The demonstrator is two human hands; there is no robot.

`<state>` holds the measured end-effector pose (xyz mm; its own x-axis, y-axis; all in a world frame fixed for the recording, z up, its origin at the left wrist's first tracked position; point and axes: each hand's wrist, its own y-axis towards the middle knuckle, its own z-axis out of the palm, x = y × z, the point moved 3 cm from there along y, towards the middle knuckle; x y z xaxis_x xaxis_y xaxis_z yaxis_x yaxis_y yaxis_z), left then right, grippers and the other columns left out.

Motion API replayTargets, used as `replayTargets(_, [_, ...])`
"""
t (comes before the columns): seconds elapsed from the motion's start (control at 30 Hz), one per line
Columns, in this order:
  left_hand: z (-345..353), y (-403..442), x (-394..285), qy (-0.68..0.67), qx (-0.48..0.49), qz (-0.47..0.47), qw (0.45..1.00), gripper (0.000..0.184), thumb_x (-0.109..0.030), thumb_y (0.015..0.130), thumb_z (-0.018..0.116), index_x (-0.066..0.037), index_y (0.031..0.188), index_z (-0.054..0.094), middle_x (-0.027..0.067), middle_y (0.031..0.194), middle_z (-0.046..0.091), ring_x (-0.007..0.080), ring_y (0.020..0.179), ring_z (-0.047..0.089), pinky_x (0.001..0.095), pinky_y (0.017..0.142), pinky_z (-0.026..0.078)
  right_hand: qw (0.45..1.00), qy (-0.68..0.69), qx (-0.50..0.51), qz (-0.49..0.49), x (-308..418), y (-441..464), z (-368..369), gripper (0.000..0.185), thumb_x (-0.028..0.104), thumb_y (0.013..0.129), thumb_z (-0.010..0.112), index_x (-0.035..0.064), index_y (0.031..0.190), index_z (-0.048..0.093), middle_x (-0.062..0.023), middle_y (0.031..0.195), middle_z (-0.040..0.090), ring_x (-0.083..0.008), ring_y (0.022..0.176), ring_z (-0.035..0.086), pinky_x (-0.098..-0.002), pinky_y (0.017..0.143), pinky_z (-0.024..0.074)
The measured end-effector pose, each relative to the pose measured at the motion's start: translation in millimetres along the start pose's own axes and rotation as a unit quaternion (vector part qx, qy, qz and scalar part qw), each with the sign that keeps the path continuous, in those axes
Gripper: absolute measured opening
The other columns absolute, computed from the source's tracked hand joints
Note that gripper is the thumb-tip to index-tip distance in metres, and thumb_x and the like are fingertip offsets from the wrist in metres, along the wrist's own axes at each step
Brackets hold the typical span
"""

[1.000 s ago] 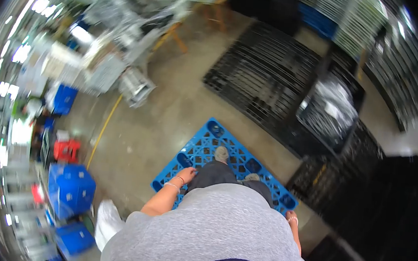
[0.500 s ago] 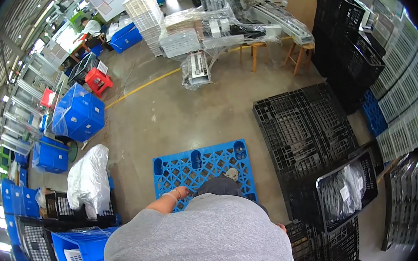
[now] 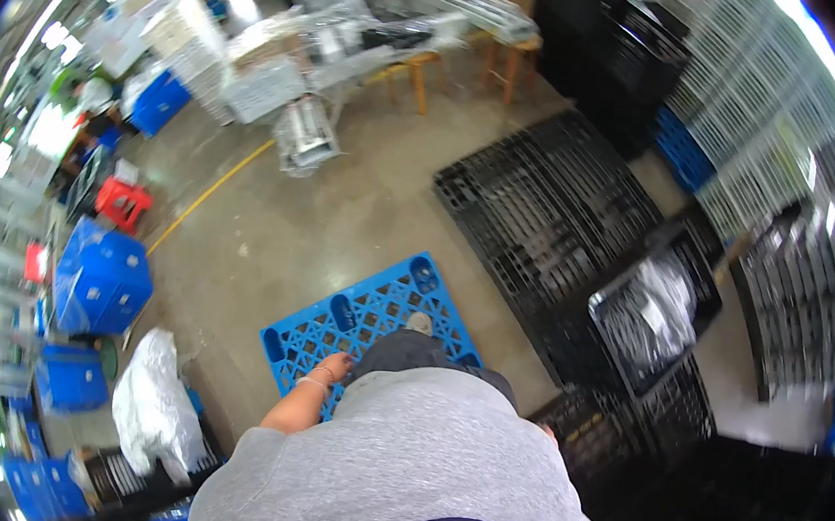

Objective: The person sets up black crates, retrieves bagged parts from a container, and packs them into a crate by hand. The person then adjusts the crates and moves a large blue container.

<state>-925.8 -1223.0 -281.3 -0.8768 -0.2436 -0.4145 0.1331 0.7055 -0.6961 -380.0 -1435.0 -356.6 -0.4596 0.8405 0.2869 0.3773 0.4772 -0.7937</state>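
Below me a blue plastic pallet (image 3: pixel 373 306) lies on the concrete floor, and one of my shoes shows over it. My left hand (image 3: pixel 335 365) hangs by my thigh above the pallet's left part, a bracelet at the wrist; its fingers are too small and blurred to read. Of my right hand (image 3: pixel 549 432) only a small bit shows beside my grey shirt, near the black pallets; the rest is hidden by my body.
Black pallets (image 3: pixel 553 213) lie at the right, with a black crate (image 3: pixel 649 313) of plastic-wrapped items. Wrapped parts (image 3: pixel 304 134) and wooden stools (image 3: pixel 512 64) stand ahead. Blue bins (image 3: pixel 104 281), a red stool (image 3: pixel 124 202) and a silvery bag (image 3: pixel 157 406) are at the left.
The view has turned, so the pallet and the surroundings sit further left than half a second ago. My left hand still hangs beside my thigh; less of my right hand shows than one second ago.
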Motion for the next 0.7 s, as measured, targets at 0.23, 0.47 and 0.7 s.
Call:
replayTargets(0.23, [-15.2, 5.6, -6.8, 0.090, 0.050, 0.004, 0.995, 0.030, -0.026, 0.083, 0.050, -0.005, 0.103, 0.059, 0.0162, 0.101, 0.060, 0.0301, 0.097, 0.056, 0.0372, 0.083, 0.044, 0.990, 0.128, -0.064, 0.000, 9.8, -15.7, 24.3, 0.028, 0.020, 0.077, 0.047, 0.0035, 0.094, 0.063, -0.0134, 0.087, 0.064, -0.0213, 0.077, 0.061, -0.0339, 0.071, 0.0471])
replayTargets(0.47, [-31.3, 14.6, -35.7, 0.110, 0.028, 0.025, 0.993, 0.028, -0.023, 0.084, 0.050, -0.005, 0.104, 0.058, 0.0155, 0.102, 0.060, 0.0298, 0.097, 0.056, 0.0363, 0.084, 0.043, 0.983, 0.157, -0.077, 0.050, 5.8, -46.7, 30.5, 0.031, 0.020, 0.078, 0.049, 0.0036, 0.101, 0.061, -0.0133, 0.095, 0.063, -0.0228, 0.086, 0.060, -0.0331, 0.076, 0.0470])
replayTargets(0.7, [-27.2, 36.8, -32.6, 0.101, 0.036, 0.074, 0.991, 0.028, -0.022, 0.084, 0.051, -0.005, 0.104, 0.058, 0.0167, 0.101, 0.061, 0.0299, 0.097, 0.057, 0.0356, 0.084, 0.044, 0.989, 0.090, -0.112, 0.014, -13.8, -26.4, 19.4, 0.029, 0.021, 0.078, 0.048, 0.0036, 0.096, 0.062, -0.0195, 0.100, 0.060, -0.0308, 0.098, 0.056, -0.0363, 0.084, 0.0441])
